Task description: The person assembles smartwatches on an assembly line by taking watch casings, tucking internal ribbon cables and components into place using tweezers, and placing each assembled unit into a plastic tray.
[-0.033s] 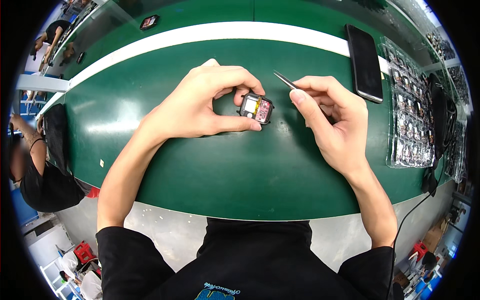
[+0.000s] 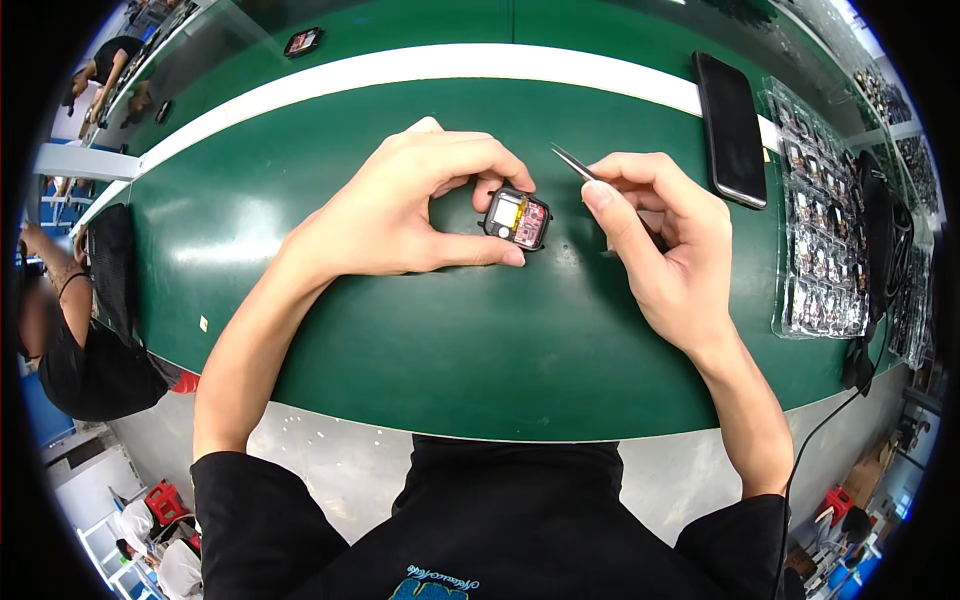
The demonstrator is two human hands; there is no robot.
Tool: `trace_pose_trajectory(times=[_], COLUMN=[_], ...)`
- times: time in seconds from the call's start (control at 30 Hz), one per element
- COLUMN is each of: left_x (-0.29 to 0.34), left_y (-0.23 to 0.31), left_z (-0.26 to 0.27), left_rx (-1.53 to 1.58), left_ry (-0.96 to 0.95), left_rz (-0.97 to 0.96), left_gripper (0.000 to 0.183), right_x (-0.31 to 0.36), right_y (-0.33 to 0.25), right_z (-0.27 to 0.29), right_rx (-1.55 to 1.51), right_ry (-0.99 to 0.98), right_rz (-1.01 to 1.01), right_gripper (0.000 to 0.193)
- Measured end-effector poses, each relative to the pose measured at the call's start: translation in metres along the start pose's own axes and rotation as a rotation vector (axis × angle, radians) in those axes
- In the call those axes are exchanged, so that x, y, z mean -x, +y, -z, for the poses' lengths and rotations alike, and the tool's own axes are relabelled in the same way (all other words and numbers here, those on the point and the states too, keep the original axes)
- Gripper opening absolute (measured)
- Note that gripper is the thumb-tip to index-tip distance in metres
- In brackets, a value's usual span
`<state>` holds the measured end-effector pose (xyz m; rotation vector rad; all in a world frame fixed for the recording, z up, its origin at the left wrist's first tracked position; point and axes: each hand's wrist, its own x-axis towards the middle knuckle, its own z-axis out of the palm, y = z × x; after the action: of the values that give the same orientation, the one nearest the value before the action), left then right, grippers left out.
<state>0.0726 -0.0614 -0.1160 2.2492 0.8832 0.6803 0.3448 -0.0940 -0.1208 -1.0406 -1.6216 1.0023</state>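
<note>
Between the thumb and fingers of my left hand [image 2: 420, 205] is a small black smartwatch case [image 2: 517, 219] without a cover. Its inside faces up, showing a white block, a yellow strip and a red circuit board. To the right, my right hand [image 2: 665, 225] pinches a pair of slim metal tweezers [image 2: 574, 163] between thumb and forefinger. Their pointed tips aim up and left, apart from the case. The rear of the tweezers is hidden in my curled fingers.
A black phone [image 2: 730, 128] lies at the back right, beside clear plastic trays [image 2: 820, 225] holding several small parts. Black cables [image 2: 885, 230] run along the right edge. Another watch case [image 2: 303, 42] lies beyond the white strip [image 2: 440, 62]. A person in black [image 2: 95, 350] sits at the left.
Hardly anything differs. The watch case and the tweezer tips have shifted very slightly to the right in the picture, and both grips look the same.
</note>
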Motion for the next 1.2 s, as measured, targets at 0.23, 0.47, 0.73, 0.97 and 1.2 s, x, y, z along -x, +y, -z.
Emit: trace_pose_trajectory(times=[0.23,0.47,0.73,0.97,1.2], left_x=[0.002,0.005,-0.001,0.002,-0.01], left_y=[0.001,0.004,0.005,-0.06,-0.105], left_z=[0.006,0.01,0.014,0.043,0.073], left_rx=[0.11,0.105,0.183,-0.537,-0.793], left_ry=[-0.043,-0.074,0.148,0.566,0.62], left_rz=[0.072,0.07,0.208,0.172,0.484], left_gripper=[0.067,0.062,0.039,0.033,0.048], right_x=[-0.003,0.002,0.003,0.057,0.107], right_y=[-0.005,-0.002,-0.016,-0.03,-0.02], right_z=[-0.007,-0.009,0.015,0.071,0.208], right_rx=[0.422,0.405,0.361,0.542,0.833], right_ry=[-0.218,-0.241,-0.127,0.096,0.63], right_rz=[0.194,0.25,0.267,0.252,-0.011], right_gripper=[0.051,0.041,0.042,0.04,0.041])
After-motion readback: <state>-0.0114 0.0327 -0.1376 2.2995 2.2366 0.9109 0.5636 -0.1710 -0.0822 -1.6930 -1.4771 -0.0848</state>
